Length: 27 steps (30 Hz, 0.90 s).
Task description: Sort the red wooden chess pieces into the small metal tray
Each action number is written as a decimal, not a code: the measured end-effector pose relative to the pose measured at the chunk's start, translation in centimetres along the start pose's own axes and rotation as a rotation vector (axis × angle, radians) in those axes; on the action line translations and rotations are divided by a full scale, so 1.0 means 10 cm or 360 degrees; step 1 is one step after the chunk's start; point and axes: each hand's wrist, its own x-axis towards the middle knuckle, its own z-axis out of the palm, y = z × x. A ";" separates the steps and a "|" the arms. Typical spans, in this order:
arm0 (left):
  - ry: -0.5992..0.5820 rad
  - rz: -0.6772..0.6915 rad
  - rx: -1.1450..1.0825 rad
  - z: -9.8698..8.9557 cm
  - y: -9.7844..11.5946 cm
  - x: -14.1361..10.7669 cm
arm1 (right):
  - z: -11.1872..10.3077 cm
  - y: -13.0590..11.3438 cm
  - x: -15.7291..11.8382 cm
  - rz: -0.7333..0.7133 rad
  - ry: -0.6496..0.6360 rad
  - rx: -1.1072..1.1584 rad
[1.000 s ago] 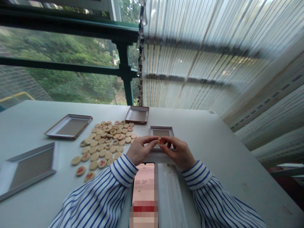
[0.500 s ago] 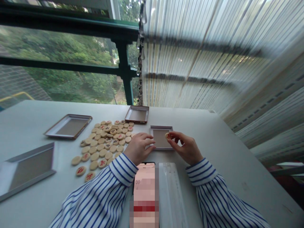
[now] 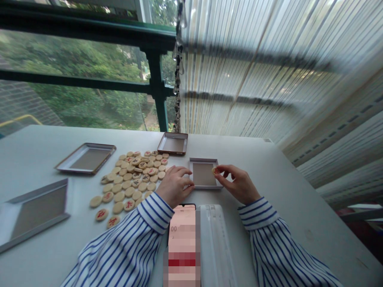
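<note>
My right hand pinches a round xiangqi piece with a red character between thumb and fingertips. It holds the piece over the right side of a small shallow tray with a grey-brown floor. At the tray's left edge is my left hand, thumb and fingers apart, with nothing between them; whether the fingertips touch the rim I cannot tell. Left of that hand spreads a loose pile of wooden xiangqi pieces, some face up with red or black characters, others showing blank faces. My left hand and sleeve hide part of the pile.
Other shallow trays stand at the back, at the left and at the near left. A phone lies in front of me beside a whitish translucent case. Windows and a string curtain border the white table.
My right hand has shifted slightly right with the piece, toward the tray's right edge. My left hand has drawn back a little to the left.
</note>
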 end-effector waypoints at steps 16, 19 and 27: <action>-0.0091 -0.0049 -0.0041 -0.10 0.07 -0.02 | -0.02 0.08 -0.02 0.0041 -0.0222 -0.0068; -0.0061 -0.0053 -0.0012 -0.10 0.07 -0.02 | 0.00 0.10 -0.02 0.0024 -0.0249 -0.0085; 0.0265 -0.0270 -0.0014 0.00 0.00 0.01 | 0.03 0.13 -0.03 0.0013 -0.0358 -0.0134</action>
